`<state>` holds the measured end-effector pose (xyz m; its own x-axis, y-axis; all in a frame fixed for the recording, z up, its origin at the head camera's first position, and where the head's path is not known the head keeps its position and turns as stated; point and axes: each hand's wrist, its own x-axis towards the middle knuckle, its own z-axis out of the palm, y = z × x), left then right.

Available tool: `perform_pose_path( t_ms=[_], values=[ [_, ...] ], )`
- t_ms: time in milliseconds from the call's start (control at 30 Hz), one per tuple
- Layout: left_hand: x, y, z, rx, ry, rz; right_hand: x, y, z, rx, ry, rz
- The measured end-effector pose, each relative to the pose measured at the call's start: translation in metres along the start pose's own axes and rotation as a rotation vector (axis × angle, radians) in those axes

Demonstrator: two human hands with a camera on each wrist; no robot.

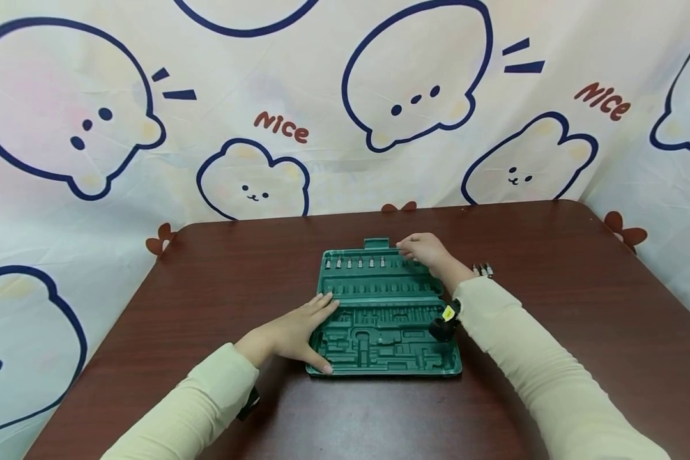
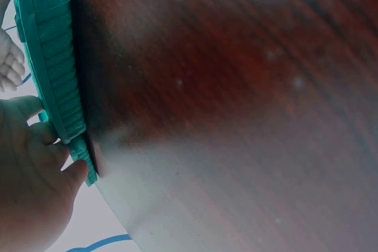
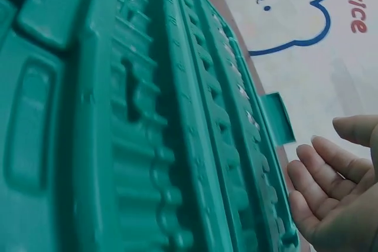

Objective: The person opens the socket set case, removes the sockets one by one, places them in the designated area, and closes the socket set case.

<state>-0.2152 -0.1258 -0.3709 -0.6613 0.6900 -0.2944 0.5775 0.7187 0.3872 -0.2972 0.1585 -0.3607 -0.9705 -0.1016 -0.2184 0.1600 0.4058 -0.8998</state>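
Observation:
A green tool case (image 1: 353,368) lies opened flat on the table, its moulded slots facing up. In its far row stand several small metal bits (image 1: 360,262), at the left part of that row. My left hand (image 1: 293,329) rests on the case's left side, fingers spread over the rim and thumb at the near corner. Over the far right of the case is my right hand (image 1: 428,250); in the right wrist view its fingers (image 3: 322,169) are loosely bent beside the case edge, the thumb apart, with nothing seen between them.
Several loose metal bits (image 1: 483,270) lie on the brown table (image 1: 218,281) right of the case, close to the right forearm. A latch tab (image 1: 376,243) sticks out from the case's far edge. A patterned cloth (image 1: 333,172) hangs behind the table.

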Motion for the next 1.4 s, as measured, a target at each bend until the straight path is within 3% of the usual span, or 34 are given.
perform_pose_path(
  t_ms=[733,1167,1400],
  values=[
    [0.001,-0.001,-0.001,0.007,-0.004,0.006,0.028,-0.001,0.035,-0.254,-0.047,-0.018],
    [0.001,-0.001,0.001,-0.016,-0.014,-0.004,0.030,-0.002,0.038,-0.176,0.021,0.054],
    [0.001,-0.001,0.002,-0.025,-0.012,-0.001,0.027,-0.002,0.038,-0.021,0.076,0.112]
  ],
)
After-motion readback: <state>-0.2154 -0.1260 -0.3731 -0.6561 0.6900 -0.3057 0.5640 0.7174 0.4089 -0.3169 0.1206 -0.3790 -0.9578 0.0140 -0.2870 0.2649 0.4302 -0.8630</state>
